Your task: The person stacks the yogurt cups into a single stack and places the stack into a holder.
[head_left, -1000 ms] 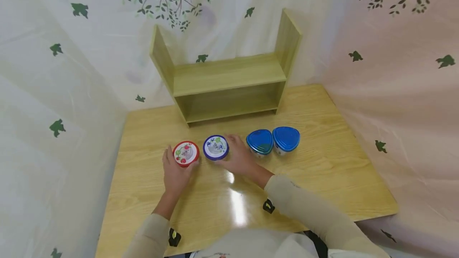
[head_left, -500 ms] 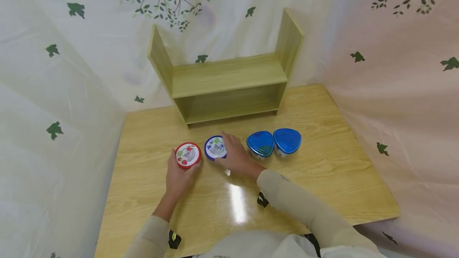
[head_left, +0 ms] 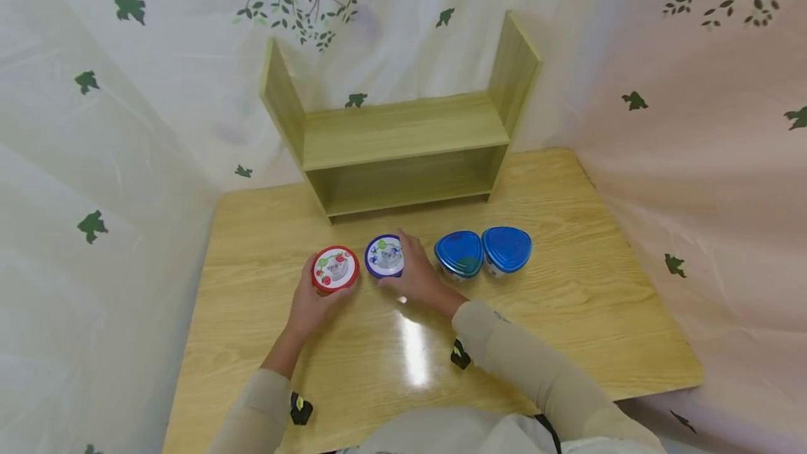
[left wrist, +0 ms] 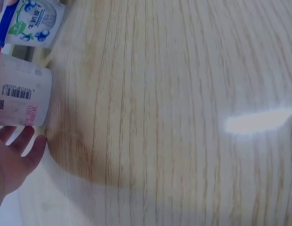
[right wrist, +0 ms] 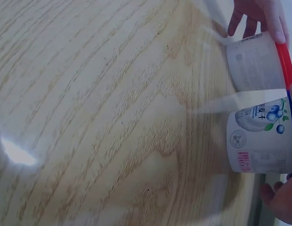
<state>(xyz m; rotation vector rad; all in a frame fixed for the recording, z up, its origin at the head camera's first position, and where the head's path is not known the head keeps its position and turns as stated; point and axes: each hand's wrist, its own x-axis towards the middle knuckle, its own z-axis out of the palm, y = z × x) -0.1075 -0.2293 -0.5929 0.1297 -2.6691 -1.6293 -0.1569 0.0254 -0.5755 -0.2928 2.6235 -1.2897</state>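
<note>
In the head view, my left hand (head_left: 309, 305) grips a round yogurt tub with a red-rimmed lid (head_left: 335, 269), fingers on its left side and thumb at the near side. A second yogurt tub, with a blue-rimmed lid (head_left: 382, 256) and blueberry print, stands just right of it. My right hand (head_left: 421, 275) holds this one from the right, covering part of the lid. Both tubs are upright, a narrow gap between their lids. The left wrist view shows the red-lidded tub's barcode side (left wrist: 21, 92); in the right wrist view the blueberry tub (right wrist: 261, 136) is closest.
Two rounded-triangular containers with blue lids, one (head_left: 459, 254) beside the other (head_left: 506, 249), stand right of my right hand. Behind the tubs is a two-tier wooden shelf (head_left: 406, 132) against a leaf-patterned curtain (head_left: 403, 54). All rest on a wooden table (head_left: 567, 314).
My left hand has brought the red-lidded tub a little to the right, closer to the blue-lidded one. My right hand has come further over the blue-rimmed lid, and that tub sits slightly further right.
</note>
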